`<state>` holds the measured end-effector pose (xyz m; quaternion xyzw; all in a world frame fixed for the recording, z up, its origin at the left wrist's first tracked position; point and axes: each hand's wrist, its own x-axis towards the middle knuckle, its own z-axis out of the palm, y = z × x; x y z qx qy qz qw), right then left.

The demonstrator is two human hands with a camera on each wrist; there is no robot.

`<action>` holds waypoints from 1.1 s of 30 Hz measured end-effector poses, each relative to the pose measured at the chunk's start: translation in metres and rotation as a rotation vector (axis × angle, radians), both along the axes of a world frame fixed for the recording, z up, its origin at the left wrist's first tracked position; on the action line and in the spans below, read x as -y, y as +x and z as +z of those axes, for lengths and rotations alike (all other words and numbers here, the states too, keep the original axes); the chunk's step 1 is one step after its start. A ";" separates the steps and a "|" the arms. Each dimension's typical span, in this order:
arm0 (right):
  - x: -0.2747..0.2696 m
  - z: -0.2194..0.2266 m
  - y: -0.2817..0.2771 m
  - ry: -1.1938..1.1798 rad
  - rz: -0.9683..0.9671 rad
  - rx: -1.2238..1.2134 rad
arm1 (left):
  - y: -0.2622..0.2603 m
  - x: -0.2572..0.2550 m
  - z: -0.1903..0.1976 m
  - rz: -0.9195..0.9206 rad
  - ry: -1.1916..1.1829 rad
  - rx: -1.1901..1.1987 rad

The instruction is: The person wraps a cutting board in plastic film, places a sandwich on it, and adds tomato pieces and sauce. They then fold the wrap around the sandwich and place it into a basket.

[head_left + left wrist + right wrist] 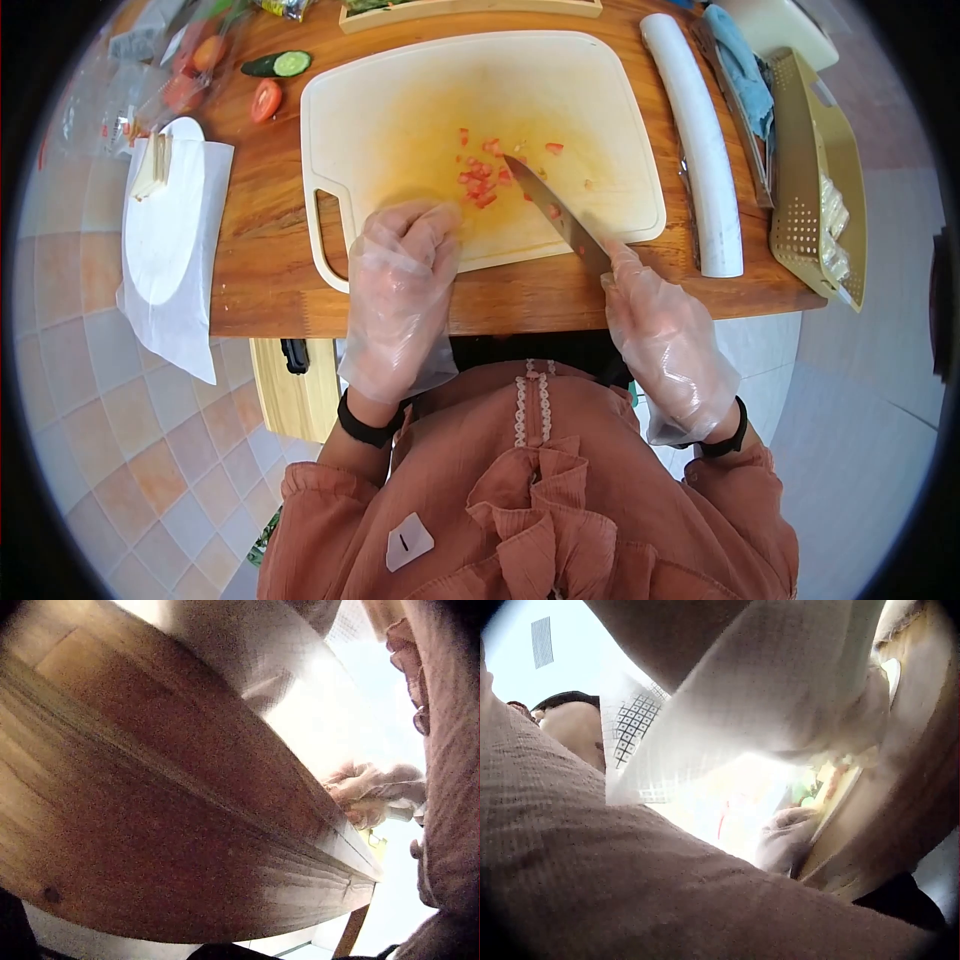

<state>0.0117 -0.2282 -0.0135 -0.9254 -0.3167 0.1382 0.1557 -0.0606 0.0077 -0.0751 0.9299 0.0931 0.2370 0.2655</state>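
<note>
The right hand [665, 335], in a clear plastic glove, grips a kitchen knife [560, 210] by its handle. The blade slants up and left over the cream cutting board [400, 80], its tip right beside small diced tomato pieces [478, 185]. At the board's near left edge is the left hand [400, 290], gloved too, with its fingers curled in; their undersides are hidden and nothing shows in the hand. In the right wrist view the glove of the right hand [780, 690] fills the upper middle, and the knife is hidden there.
A halved tomato [266, 101] and a cut cucumber [280, 64] lie left of the board. Farther left is a white oval plate [165, 240] on paper. A white roll [700, 150] and a perforated basket [800, 190] stand at right. The wooden table's front edge [530, 322] lies close to the body.
</note>
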 end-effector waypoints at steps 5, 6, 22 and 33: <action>0.000 0.007 0.000 0.069 -0.061 -0.013 | -0.001 0.000 -0.001 0.011 0.008 -0.006; -0.001 0.007 -0.001 0.079 -0.070 -0.029 | -0.001 0.001 -0.001 0.012 0.008 -0.006; -0.004 0.000 0.001 0.049 0.004 0.049 | -0.001 0.001 0.001 0.009 0.020 0.005; -0.008 -0.006 0.001 -0.052 0.031 0.192 | 0.000 0.000 -0.001 -0.004 0.011 0.027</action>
